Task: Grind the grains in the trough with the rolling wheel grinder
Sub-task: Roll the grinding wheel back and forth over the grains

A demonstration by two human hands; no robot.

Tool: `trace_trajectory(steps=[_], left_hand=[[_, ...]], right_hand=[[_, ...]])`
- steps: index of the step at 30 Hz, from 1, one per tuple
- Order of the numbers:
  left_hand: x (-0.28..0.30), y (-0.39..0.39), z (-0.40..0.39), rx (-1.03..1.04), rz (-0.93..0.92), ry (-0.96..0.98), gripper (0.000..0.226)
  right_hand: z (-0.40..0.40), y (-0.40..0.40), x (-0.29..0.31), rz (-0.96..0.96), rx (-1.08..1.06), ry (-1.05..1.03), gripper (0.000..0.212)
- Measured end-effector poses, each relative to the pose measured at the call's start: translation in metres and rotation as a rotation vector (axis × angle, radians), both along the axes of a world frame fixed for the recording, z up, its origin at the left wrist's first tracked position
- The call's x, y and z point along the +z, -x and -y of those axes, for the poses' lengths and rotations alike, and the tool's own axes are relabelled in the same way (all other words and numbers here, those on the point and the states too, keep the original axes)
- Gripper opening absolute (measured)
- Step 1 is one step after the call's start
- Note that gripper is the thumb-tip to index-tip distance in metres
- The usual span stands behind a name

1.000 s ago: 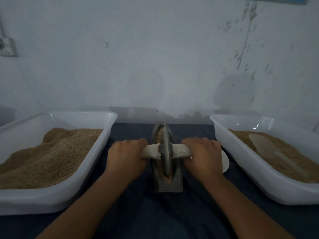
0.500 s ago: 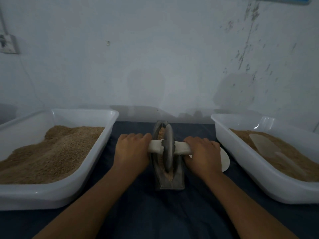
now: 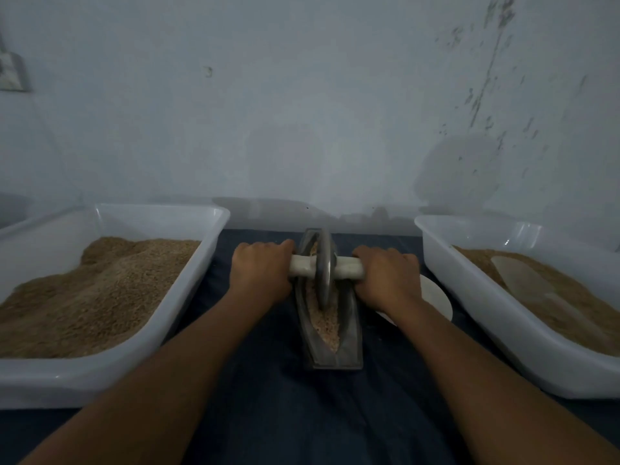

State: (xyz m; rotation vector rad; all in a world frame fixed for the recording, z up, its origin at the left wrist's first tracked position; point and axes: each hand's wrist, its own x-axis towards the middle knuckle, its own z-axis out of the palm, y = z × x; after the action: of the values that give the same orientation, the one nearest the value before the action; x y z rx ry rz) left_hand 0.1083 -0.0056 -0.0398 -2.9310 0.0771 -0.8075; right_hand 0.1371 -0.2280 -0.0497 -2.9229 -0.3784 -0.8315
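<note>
I am mid-stroke with the wheel [image 3: 324, 267], and it now stands toward the far end of the trough [image 3: 349, 333]; a second ago it sat near the middle, so I have pushed it away from me along the channel. My left hand [image 3: 262, 273] is curled round the left end of the pale handle [image 3: 345, 267], and my right hand [image 3: 385, 276] is wrapped round the right end, both clenched on it with the wheel upright between them. My arms are stretched further forward than they were a moment back.

With the wheel gone forward, the near stretch of the trough lies bare to view, and the grains [image 3: 323, 322] there show as a pale, coarse, crumbly bed, heaped a little against the sides. I judge from that roughness that the grinding is under way but far from done. The forward pass looks about spent, since the wheel is close to the far tip, so the next move is most likely a pull back toward me.

The trough rests on the dark cloth [image 3: 302, 414] between two white tubs: the left tub [image 3: 214, 250] heaped with brown grain, the right tub [image 3: 432, 250] holding grain and a pale scoop [image 3: 523, 280]. A white dish [image 3: 436, 297] lies just behind my right wrist.
</note>
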Motion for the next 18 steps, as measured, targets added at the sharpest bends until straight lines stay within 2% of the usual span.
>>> trace_trajectory(steps=[7, 18], left_hand=[[0.002, -0.016, 0.001, 0.027, 0.024, -0.056, 0.030], [-0.005, -0.002, 0.001, 0.008, 0.109, -0.058, 0.027]], right_hand=[[0.000, -0.017, 0.004, -0.079, -0.008, -0.011, 0.026], [0.001, -0.006, -0.001, -0.002, -0.003, 0.012, 0.024]])
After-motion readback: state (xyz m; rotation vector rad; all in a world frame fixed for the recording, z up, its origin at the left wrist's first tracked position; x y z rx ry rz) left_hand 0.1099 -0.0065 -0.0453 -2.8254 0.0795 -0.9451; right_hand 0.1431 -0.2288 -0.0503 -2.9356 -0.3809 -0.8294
